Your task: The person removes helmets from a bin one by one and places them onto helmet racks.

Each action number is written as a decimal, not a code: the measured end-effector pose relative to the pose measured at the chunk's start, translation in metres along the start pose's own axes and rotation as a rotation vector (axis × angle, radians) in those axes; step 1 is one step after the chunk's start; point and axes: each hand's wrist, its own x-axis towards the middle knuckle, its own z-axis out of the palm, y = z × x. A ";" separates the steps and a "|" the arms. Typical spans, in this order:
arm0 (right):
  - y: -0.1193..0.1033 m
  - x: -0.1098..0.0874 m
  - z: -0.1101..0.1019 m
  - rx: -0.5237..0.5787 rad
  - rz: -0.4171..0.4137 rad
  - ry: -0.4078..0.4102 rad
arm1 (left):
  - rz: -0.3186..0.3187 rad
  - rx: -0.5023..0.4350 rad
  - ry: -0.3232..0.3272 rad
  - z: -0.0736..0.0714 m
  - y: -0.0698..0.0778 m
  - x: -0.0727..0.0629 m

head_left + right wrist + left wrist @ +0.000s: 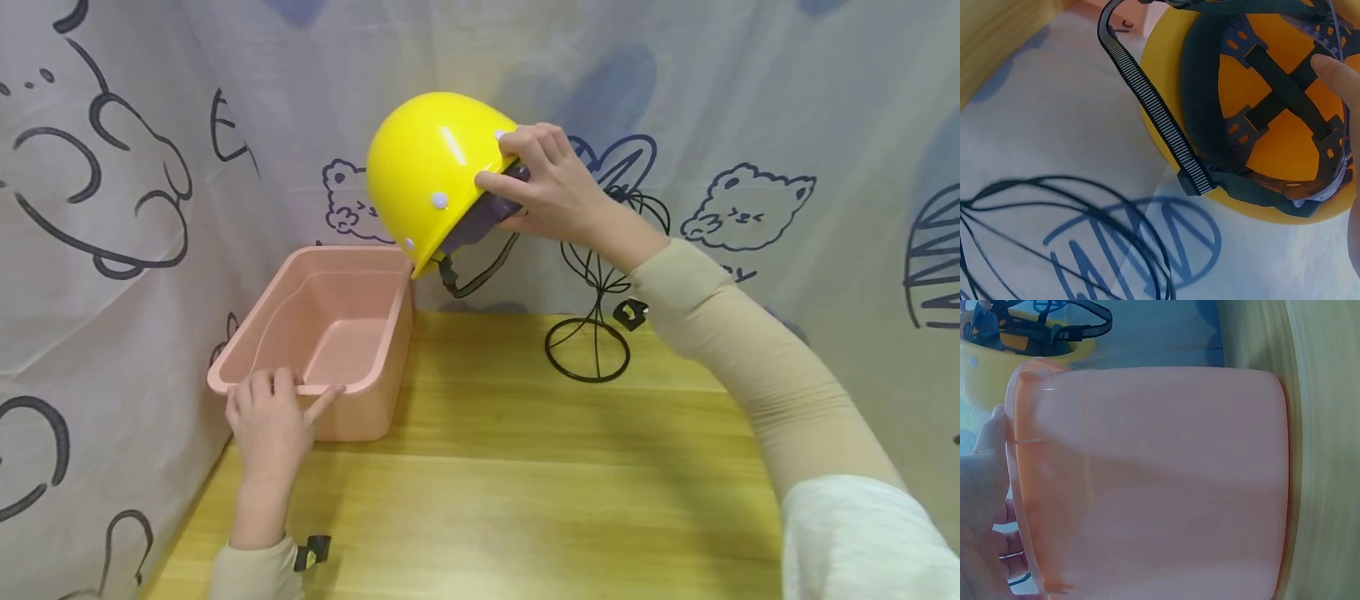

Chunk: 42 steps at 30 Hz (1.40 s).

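Note:
A yellow hard hat [431, 158] hangs tilted in the air between the pink plastic bin and the wire stand. My right hand [558, 179] grips it by the rim, thumb and fingers on either side of the edge. In the right wrist view its dark inner harness [1285, 84] and dangling chin strap [1154, 112] show. My left hand [273, 417] holds the near rim of the bin [375, 408], its fingers over the edge into the bin. From the left wrist view, the bin's outer wall [1160, 475] fills most of the frame.
A black wire stand [588, 350] with a round base stands at the back right of the wooden table [540, 500]. Printed fabric [262, 67] encloses the table at the back and left.

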 end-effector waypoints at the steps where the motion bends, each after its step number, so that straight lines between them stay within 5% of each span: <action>1: 0.001 -0.002 -0.003 0.001 0.004 -0.002 | 0.004 -0.001 0.001 0.000 0.000 0.000; 26: 0.034 -0.058 -0.052 -0.066 0.089 0.052 | 0.026 -0.010 0.030 0.002 0.003 -0.004; 42: 0.045 -0.096 -0.073 -0.093 0.303 0.073 | 0.006 -0.004 0.011 0.000 0.005 -0.004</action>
